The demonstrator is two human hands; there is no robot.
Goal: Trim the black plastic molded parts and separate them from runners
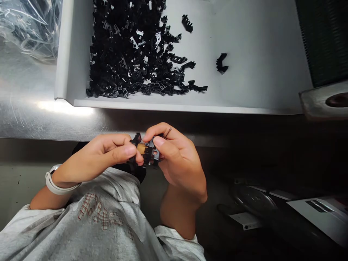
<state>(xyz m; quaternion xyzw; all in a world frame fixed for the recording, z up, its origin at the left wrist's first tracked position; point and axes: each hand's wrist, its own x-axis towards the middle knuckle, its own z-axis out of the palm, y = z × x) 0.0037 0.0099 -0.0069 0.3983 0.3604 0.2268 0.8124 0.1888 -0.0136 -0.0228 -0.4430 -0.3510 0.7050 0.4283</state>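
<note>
In front of the body, just below the tray's near edge, both hands meet around small black plastic parts. My left hand (pixel 99 156) is closed, pinching a black plastic part (pixel 136 138) between thumb and fingers. My right hand (pixel 182 163) grips a small black plastic assembly (pixel 152 154), its thumb pressed on the top. A tan piece (pixel 141 148) shows between the two black parts. Whether they touch or are joined is hidden by the fingers. Above the hands, a heap of similar black plastic parts (pixel 130 54) fills the left side of a white tray (pixel 190 108).
Two loose parts lie apart in the tray, one at the back (pixel 187 23) and one further right (pixel 223 64). A clear plastic bag (pixel 32 27) rests left on the metal table (pixel 24 112). At right are a dark ribbed object (pixel 323 40) and a metal piece with a hole (pixel 315 101).
</note>
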